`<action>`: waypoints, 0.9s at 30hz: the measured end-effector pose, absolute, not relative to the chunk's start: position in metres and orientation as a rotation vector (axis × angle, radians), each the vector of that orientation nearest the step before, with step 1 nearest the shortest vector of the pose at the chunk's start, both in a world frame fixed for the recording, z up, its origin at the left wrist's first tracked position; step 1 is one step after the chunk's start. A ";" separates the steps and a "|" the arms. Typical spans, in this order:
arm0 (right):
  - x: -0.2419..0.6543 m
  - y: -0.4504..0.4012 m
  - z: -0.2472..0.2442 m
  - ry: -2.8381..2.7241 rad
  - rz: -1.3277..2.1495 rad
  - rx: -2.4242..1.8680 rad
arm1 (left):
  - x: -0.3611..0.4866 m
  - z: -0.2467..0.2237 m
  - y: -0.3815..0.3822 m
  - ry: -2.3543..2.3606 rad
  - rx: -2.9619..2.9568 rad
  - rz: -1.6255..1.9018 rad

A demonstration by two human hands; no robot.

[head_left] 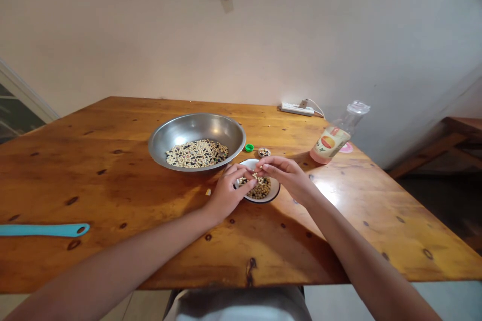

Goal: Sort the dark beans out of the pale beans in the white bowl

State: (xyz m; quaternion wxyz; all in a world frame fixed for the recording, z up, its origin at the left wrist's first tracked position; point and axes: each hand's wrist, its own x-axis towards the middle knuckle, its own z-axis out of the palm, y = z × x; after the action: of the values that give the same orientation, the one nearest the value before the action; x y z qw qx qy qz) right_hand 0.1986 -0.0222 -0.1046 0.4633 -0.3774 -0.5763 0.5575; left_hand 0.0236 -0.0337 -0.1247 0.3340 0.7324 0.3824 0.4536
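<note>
My left hand (225, 191) is cupped over the left side of a small white bowl (276, 193) with a dark rim, and a few pale beans (255, 176) lie in its curled fingers. On the bowl's other side, my right hand (292, 175) pinches a pale bean (260, 166) between thumb and fingertips. Yellowish beans (262, 189) cover the bottom of the bowl, partly hidden by my hands. Just behind my left hand stands a wide steel basin (181, 130), holding a mix of pale and dark beans (198, 154).
Behind the bowl are a green cap (249, 148) and a small container of mixed beans (264, 152). A bottle (329, 143) with pink liquid stands at right, near a power strip (297, 109). A blue handle (45, 230) lies at left on the wooden table (124, 185).
</note>
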 end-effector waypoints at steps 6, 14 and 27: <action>0.199 -0.023 -0.103 -1.460 1.361 -0.953 | 0.024 -0.124 -0.033 0.991 1.919 1.184; 0.199 -0.027 -0.097 -1.541 1.319 -0.955 | 0.022 -0.127 -0.032 0.980 1.939 1.176; 0.257 -0.021 -0.072 -0.877 0.281 -0.779 | 0.021 -0.127 -0.031 0.983 1.932 1.172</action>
State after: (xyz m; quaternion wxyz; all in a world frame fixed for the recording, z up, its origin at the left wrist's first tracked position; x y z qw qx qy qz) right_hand 0.2574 -0.0211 -0.0719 0.8234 -0.3665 -0.4126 0.1322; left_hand 0.0214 -0.0313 -0.1273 0.3324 0.7394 0.3762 0.4486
